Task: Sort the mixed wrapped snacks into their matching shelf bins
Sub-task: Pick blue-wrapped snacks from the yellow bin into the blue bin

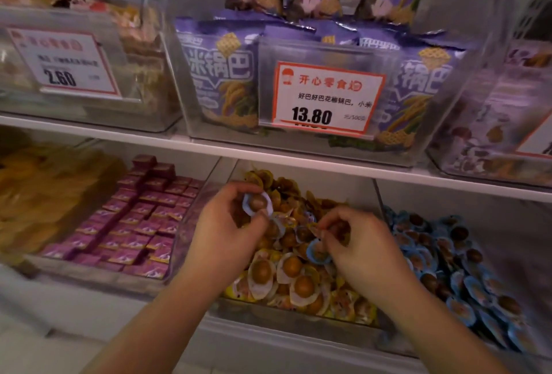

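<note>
I'm pinching one blue-wrapped egg snack (257, 203) in my left hand (227, 233) and another (319, 252) in my right hand (363, 249) over the yellow-wrapped bin (286, 312), aiming both rightward for the blue-wrapped bin (466, 278), probably gripping wrapper edges firmly.

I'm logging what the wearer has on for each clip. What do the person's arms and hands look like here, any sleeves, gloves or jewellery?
Both forearms are bare as far as the picture shows, with no sleeve in view. The left hand and right hand wear no gloves, and no ring, watch or bracelet shows.
</note>
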`<state>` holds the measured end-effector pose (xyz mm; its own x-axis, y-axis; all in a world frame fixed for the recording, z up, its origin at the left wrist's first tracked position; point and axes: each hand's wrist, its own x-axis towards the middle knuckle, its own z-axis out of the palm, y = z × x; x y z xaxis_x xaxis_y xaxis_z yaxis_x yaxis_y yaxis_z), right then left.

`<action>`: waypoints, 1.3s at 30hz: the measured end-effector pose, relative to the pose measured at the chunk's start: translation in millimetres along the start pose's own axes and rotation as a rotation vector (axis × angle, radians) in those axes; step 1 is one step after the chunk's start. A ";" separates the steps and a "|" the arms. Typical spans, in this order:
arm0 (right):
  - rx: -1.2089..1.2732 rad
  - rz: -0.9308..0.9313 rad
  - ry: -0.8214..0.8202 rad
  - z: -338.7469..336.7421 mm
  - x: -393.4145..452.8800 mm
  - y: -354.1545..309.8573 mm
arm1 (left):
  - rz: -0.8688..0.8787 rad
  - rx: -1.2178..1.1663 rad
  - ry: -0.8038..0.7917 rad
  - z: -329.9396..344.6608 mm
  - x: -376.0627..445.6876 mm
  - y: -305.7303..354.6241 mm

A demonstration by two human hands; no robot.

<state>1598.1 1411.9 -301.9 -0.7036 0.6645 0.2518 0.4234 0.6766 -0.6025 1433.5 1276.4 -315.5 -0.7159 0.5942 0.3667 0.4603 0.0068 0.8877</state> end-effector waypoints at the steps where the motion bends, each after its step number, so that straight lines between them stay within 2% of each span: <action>1: 0.001 -0.009 0.035 1.4 3.9 -0.7 | -0.016 -0.029 0.012 -0.3 1.0 0.7; 4: -0.059 -0.023 0.084 11.7 16.7 0.3 | -0.043 -0.002 -0.034 2.4 -2.6 2.0; 5: -0.093 -0.011 0.041 16.4 20.2 0.8 | -0.041 0.006 -0.051 4.2 -3.9 2.1; 8: -0.260 -0.003 -0.234 30.6 24.7 1.5 | -0.089 -0.013 -0.064 10.9 -0.5 6.6; 10: -0.334 -0.029 -0.334 35.3 25.9 1.4 | -0.120 0.034 -0.061 16.6 6.4 8.1; 12: -0.301 -0.063 -0.321 35.9 26.9 1.5 | -0.080 0.188 -0.073 21.6 13.4 7.9; 16: -0.137 -0.081 -0.243 36.9 26.0 0.1 | 0.142 0.765 -0.240 20.3 15.9 -1.5; 19: -0.078 -0.003 -0.246 36.8 30.7 1.6 | 0.117 0.810 -0.300 13.9 7.3 -8.7; 23: 0.073 0.083 -0.176 38.9 39.3 -1.8 | 0.125 0.668 -0.171 13.5 1.7 -6.7; 27: -0.078 0.089 -0.178 44.1 42.6 -4.7 | -0.036 0.228 0.043 9.9 7.7 4.7; 29: -0.079 0.090 -0.205 46.5 45.0 -5.6 | -0.139 0.008 0.089 5.1 11.5 9.9; 31: -0.071 0.102 -0.201 46.7 45.5 -7.7 | -0.249 -0.212 0.080 -0.8 14.3 14.5; 33: -0.154 0.069 -0.070 43.7 45.5 -8.7 | -0.358 -0.409 0.049 -6.2 17.0 17.1; 35: -0.212 -0.061 0.069 40.3 42.7 -12.1 | -0.413 -0.509 0.007 -10.3 18.6 20.0; 37: -0.129 -0.206 -0.006 40.4 38.8 -19.7 | -0.400 -0.511 -0.049 -11.3 18.3 21.7; 39: -0.185 -0.233 -0.172 48.5 35.6 -23.8 | -0.368 -0.480 -0.081 -10.1 17.7 22.7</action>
<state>1535.3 1404.1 -315.3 -0.8730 0.4324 0.2256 0.3249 0.8606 -0.3923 1426.0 1279.0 -286.0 -0.7323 0.6810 0.0061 -0.1117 -0.1290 0.9853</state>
